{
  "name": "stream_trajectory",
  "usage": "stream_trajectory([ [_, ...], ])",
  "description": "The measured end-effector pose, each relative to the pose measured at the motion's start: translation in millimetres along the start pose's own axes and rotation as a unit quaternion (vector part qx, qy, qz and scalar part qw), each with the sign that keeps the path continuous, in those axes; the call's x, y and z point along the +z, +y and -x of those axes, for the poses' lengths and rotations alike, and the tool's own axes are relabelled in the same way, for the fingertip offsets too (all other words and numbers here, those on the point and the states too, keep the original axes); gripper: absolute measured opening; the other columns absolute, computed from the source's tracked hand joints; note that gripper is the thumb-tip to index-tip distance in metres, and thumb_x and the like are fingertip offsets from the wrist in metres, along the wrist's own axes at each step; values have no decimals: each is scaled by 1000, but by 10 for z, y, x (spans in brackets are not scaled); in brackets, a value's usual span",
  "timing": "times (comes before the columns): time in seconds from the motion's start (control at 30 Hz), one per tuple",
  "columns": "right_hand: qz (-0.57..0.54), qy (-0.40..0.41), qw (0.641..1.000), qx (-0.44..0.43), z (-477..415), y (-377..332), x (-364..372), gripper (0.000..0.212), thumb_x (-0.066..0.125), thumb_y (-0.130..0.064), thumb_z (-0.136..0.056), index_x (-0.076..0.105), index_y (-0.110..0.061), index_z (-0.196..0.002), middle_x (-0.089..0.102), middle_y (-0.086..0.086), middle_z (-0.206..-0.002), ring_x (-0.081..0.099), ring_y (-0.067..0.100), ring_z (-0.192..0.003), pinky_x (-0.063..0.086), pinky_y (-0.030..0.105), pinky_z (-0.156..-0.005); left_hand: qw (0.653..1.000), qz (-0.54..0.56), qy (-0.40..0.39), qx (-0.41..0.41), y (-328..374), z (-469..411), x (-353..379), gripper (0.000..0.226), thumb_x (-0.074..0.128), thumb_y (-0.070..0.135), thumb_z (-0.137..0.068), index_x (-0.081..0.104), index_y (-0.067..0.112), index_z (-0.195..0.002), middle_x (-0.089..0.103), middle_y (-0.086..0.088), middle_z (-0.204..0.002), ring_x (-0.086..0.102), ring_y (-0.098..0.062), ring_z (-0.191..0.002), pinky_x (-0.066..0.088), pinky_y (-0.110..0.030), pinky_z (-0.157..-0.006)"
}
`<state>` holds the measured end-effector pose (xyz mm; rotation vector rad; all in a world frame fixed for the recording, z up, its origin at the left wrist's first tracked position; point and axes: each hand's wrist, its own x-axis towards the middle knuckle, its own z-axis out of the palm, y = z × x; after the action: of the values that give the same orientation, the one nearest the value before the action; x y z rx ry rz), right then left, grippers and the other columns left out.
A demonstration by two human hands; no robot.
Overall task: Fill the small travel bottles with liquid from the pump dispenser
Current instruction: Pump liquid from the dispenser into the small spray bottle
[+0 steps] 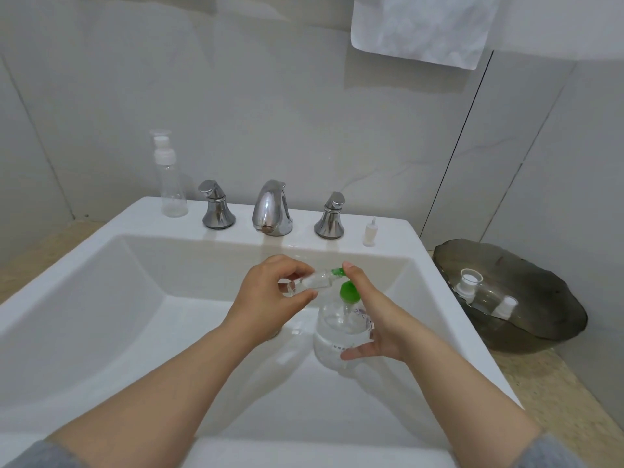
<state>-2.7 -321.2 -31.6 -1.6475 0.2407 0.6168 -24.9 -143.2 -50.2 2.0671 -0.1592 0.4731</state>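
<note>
Travel bottle (315, 282) in left hand (270, 293) grip, at spout (337, 271) of liquid-filled pump dispenser (334, 342) in right hand (376, 315) grip

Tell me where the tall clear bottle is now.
Head view: the tall clear bottle stands upright on the sink at its back-left corner, just left of the left faucet handle.

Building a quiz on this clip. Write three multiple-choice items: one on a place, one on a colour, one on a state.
1. The tall clear bottle stands: A in a bowl; B on the sink rim, left of the faucet; C on the floor.
2. The top of the pump dispenser is: A green; B red; C black.
3. The left hand: A lies flat; B turns a tap; C holds the small travel bottle.
Key: B, beside the left handle; A, its head shows green; C, fingers pinch it.
</note>
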Motion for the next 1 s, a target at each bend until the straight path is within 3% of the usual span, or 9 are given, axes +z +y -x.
stream_trajectory([
  [0.27,-7,9,1000,-11,10,-5,25,64,53,-76,-78,50,-37,-129,39,-9,-134,38,21,-121,59,49,-77,1000,5,3,-3,0,-1,-4,25,79,15,-73,72,22,-95,63,11,-93,59,-1,-88,54,-31,-83],
  [0.7,-46,10,999,-13,0,9,27,58,60,-65,-81,55,-32,-128,42,-9,-127,40,21,-117,56,58,-79,1000,-2,3,0,-10,5,1,26,79,14,-72,72,23,-95,63,12,-92,60,-2,-89,55,-33,-83],
  [0.87,-43,21,999,-18,-33,18,30,53,58,-59,-87,54,-26,-128,46,-15,-107,37,20,-116,55,58,-80,1000,-21,-8,7,-17,17,-3,26,79,13,-73,71,23,-95,62,12,-92,60,-2,-89,54,-31,-83],
  [1.0,-37,24,999,-19,-35,37,22,56,56,-61,-87,53,-25,-131,45,-15,-106,36,20,-115,56,56,-79,1000,-21,-8,6,-6,28,-2,25,79,14,-73,71,24,-95,62,13,-92,59,-1,-88,54,-30,-83],
])
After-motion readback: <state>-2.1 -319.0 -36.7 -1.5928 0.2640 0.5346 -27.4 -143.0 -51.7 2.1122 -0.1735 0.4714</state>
